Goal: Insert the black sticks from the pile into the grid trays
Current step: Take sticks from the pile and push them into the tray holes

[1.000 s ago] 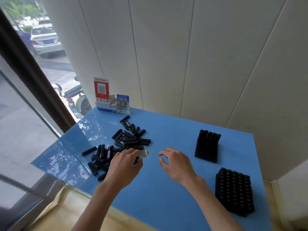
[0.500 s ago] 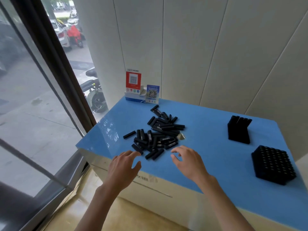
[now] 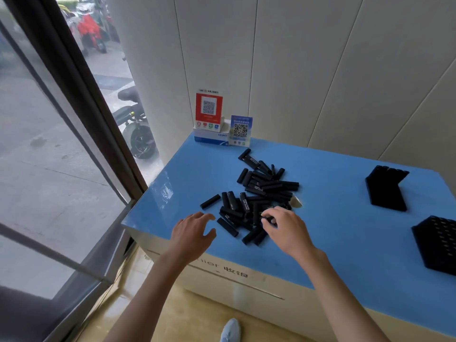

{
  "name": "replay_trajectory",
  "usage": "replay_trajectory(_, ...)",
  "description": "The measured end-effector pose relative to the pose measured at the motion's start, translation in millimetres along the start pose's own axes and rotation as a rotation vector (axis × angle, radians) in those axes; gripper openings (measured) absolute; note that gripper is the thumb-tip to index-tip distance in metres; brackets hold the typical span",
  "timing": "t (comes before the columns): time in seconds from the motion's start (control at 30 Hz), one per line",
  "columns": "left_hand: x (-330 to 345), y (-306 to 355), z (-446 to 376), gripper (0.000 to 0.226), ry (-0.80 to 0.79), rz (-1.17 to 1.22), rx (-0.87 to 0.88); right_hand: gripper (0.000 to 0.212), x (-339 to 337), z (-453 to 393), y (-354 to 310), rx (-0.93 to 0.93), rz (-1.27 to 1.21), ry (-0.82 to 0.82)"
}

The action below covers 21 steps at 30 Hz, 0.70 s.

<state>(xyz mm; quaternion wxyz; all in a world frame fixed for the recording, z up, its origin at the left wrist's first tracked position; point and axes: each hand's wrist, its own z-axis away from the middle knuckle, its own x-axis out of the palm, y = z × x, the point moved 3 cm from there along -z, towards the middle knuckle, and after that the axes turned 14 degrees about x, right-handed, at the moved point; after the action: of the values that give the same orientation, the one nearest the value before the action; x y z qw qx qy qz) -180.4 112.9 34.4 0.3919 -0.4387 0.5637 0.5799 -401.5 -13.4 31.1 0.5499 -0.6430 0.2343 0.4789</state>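
Note:
A pile of black sticks (image 3: 259,193) lies on the blue table top (image 3: 333,243), left of centre. My right hand (image 3: 283,228) is over the pile's near right side, its fingertips curled onto a black stick (image 3: 267,219) and pinching it. My left hand (image 3: 193,233) hovers at the pile's near left edge with fingers spread and holds nothing. Two black grid trays stand at the right: one tilted tray (image 3: 385,187) farther back and one grid tray (image 3: 438,243) near the right edge with its holes visible.
Two QR-code signs (image 3: 209,109) and a small white box (image 3: 209,138) stand at the table's back left corner against the white wall. A large window (image 3: 49,169) runs along the left. The table's front edge is close to my arms; my shoe (image 3: 230,329) shows below.
The camera has pulled back and shifted left. My right hand moved forward into the pile and closed its fingertips on a stick. My left hand stays near the pile's left side.

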Motion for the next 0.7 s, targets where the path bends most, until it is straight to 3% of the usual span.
replay_trajectory(0.53,58.0,-107.8,-129.6,0.059,-0.225,-0.012,0.027,0.015,31.5,-89.6,-11.5,0.227,-0.005,-0.012)
replay_trajectory(0.7,68.2,-126.2,-153.4,0.038,-0.325,0.069,0.118,0.015,37.6,-90.5,-4.7,0.330,0.029,-0.020)
